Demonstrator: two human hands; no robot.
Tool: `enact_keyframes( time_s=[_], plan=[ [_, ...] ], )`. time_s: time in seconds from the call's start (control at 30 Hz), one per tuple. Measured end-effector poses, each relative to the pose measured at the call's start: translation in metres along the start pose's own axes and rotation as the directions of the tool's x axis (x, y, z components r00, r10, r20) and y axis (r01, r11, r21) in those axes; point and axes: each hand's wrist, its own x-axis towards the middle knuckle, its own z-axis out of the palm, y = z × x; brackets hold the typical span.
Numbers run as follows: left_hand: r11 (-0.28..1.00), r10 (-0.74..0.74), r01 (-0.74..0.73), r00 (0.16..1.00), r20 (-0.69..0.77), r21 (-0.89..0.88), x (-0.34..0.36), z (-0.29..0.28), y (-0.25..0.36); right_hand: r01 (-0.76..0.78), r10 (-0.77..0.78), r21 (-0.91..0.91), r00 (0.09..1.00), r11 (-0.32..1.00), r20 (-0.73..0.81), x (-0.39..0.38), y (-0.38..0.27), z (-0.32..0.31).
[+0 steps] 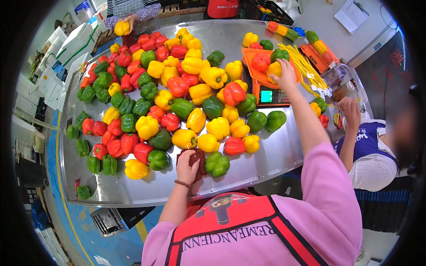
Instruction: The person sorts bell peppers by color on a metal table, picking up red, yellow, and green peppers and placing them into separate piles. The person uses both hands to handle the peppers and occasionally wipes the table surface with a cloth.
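My right hand (285, 73) reaches to the far right, its fingers closed on a yellow bell pepper (274, 72) at the orange tray (246, 66) of a digital scale. A red bell pepper (260, 62) and a green bell pepper (279, 54) sit in that tray too. Below it the scale's display (266, 96) glows green. Near the front edge, my left hand (187, 167) grips a dark red cloth (200, 165), fingers curled over it. Just right of the cloth lies a green bell pepper (217, 164). Many red, yellow and green peppers spread across the left and middle.
The metal table (248, 172) has a curved-looking front edge. Long yellow strips (308, 68) and a jar (343, 91) lie right of the scale. At right a co-worker's hand (350, 111) is raised; across the table another person's hand (131, 20) holds a yellow pepper.
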Motion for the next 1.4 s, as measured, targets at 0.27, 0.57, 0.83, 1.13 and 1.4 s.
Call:
enact_keyframes(
  time_s=[0.27,0.57,0.83,1.13,1.4],
  plan=[
    [0.636,-0.309,0.147,0.948,-0.075,-0.757,-0.010,-0.065,0.001,-0.238,-0.364,0.764,0.769,0.599,0.525,-0.159,-0.250,-0.065],
    [0.739,0.136,-0.175,0.984,-0.111,-0.650,-0.006,-0.074,0.088,-0.801,-0.296,0.320,0.510,-0.506,0.808,-0.183,-0.341,-0.043],
    [0.560,-0.143,0.014,0.986,-0.080,-0.828,-0.030,-0.057,0.091,-0.800,-0.280,0.236,0.445,-0.552,0.851,-0.197,-0.366,-0.024],
    [0.620,-0.411,0.086,0.883,-0.229,-0.780,-0.042,-0.061,0.043,-0.561,-0.357,0.804,0.723,0.197,0.592,-0.212,-0.367,-0.034],
    [0.938,-0.041,0.078,0.993,-0.114,0.339,-0.037,-0.065,0.026,-0.293,-0.220,0.735,0.830,0.611,0.513,-0.176,-0.252,-0.051]
  ],
)
